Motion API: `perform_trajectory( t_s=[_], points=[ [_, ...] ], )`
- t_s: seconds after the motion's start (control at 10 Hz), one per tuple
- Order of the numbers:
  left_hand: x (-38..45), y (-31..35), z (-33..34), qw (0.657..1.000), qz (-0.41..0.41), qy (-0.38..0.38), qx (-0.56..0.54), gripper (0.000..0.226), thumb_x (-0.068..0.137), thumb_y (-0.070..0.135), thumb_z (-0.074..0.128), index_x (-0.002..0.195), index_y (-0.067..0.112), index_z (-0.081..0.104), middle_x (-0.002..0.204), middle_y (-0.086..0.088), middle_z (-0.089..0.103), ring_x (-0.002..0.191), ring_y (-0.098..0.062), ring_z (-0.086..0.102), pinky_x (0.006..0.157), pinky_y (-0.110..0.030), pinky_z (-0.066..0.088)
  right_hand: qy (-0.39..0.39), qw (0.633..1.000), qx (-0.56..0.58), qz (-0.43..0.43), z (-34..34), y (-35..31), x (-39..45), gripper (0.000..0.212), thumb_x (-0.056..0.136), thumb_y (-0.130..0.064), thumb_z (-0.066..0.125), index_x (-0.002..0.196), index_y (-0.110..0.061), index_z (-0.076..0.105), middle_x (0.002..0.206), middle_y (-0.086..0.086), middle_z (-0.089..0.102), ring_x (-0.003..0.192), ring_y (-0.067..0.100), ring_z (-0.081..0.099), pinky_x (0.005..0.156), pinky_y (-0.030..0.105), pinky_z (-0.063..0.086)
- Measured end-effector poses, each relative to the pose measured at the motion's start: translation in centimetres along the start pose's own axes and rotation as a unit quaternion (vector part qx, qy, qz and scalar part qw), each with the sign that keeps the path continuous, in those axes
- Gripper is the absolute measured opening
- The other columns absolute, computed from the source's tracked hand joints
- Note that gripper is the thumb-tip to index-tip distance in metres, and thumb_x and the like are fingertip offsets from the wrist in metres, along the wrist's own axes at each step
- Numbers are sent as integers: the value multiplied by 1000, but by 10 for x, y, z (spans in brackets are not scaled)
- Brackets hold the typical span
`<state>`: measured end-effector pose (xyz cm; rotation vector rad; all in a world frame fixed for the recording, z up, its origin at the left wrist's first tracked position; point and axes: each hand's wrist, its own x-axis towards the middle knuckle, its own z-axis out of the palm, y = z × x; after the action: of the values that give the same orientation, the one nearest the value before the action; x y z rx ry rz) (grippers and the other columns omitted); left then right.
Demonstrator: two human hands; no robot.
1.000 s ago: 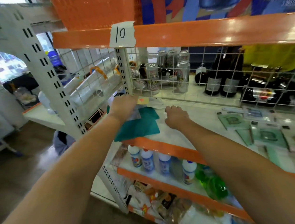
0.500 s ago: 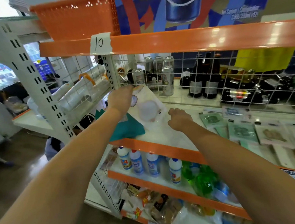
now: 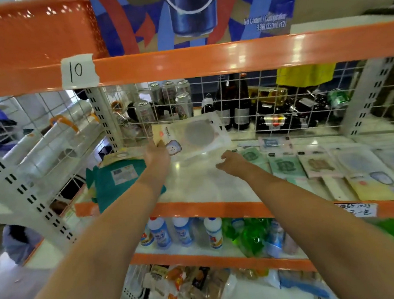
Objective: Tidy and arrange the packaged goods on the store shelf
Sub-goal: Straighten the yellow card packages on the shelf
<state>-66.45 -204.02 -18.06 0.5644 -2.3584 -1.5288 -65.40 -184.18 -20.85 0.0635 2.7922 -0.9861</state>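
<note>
My left hand (image 3: 156, 154) grips the left edge of a flat clear package (image 3: 196, 135) with a grey round disc inside, holding it tilted above the white shelf (image 3: 201, 184). Just right of it, my right hand (image 3: 231, 162) hovers over the shelf with loosely curled fingers, holding nothing. A teal package (image 3: 120, 181) lies flat at the shelf's left end, with a cream package (image 3: 123, 155) behind it. Several flat packages (image 3: 284, 166) lie in rows on the right half of the shelf.
A wire grid (image 3: 234, 99) backs the shelf, with cans and dark bottles behind it. An orange beam (image 3: 231, 57) with a "10" label (image 3: 79, 70) runs overhead. White and green bottles (image 3: 186, 230) stand on the shelf below, with bagged goods lower still.
My left hand has lifted the clear disc package off the pile at the shelf's left and carried it up and rightward. My right hand stays near it over the shelf.
</note>
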Motion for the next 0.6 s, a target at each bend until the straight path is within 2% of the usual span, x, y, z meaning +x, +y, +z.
perform_trajectory(
  t_s=[0.1, 0.2, 0.3, 0.4, 0.5, 0.6],
  points=[
    [7, -7, 20, 997, -48, -38, -47, 25, 101, 27, 36, 113, 13, 53, 77, 4, 43, 83, -21, 44, 74, -30, 39, 7, 996, 92, 16, 3, -3, 4, 57, 94, -26, 57, 142, -3, 37, 144, 14, 39, 129, 30, 43, 102, 36, 40],
    [10, -9, 32, 994, -63, -37, -86, 21, 101, 24, 39, 86, 15, 52, 76, 1, 45, 81, -21, 47, 58, -22, 37, -4, 977, 206, 44, 6, -9, 7, 60, 93, -27, 60, 143, -5, 35, 146, 11, 37, 131, 28, 41, 103, 38, 38],
    [7, -5, 39, 984, -107, -43, -134, 27, 100, 22, 42, 117, 6, 56, 90, -11, 55, 85, -26, 54, 66, -33, 43, -27, 937, 336, 88, 12, -18, 13, 58, 91, -31, 63, 138, -6, 40, 140, 8, 44, 128, 24, 44, 100, 39, 42],
    [9, -6, 40, 979, -108, -57, -165, 30, 99, 20, 43, 122, 6, 57, 79, -3, 53, 67, -19, 49, 56, -28, 39, -6, 871, 473, 131, 18, -27, 23, 42, 92, -29, 61, 126, -6, 50, 117, 6, 57, 109, 20, 54, 88, 36, 50],
    [9, -8, 39, 972, -121, -87, -183, 30, 98, 19, 46, 123, 9, 59, 92, -5, 61, 64, -12, 49, 48, -20, 36, 39, 797, 584, 149, 23, -36, 33, 18, 94, -20, 58, 107, -9, 52, 96, 7, 56, 83, 17, 58, 73, 31, 53],
    [9, -11, 36, 968, -123, -112, -187, 32, 99, 20, 47, 128, 11, 57, 108, -8, 61, 67, -12, 51, 49, -20, 38, 89, 752, 635, 154, 30, -44, 41, 27, 94, -12, 57, 118, -2, 50, 116, 18, 58, 94, 27, 63, 89, 38, 54]
  ],
)
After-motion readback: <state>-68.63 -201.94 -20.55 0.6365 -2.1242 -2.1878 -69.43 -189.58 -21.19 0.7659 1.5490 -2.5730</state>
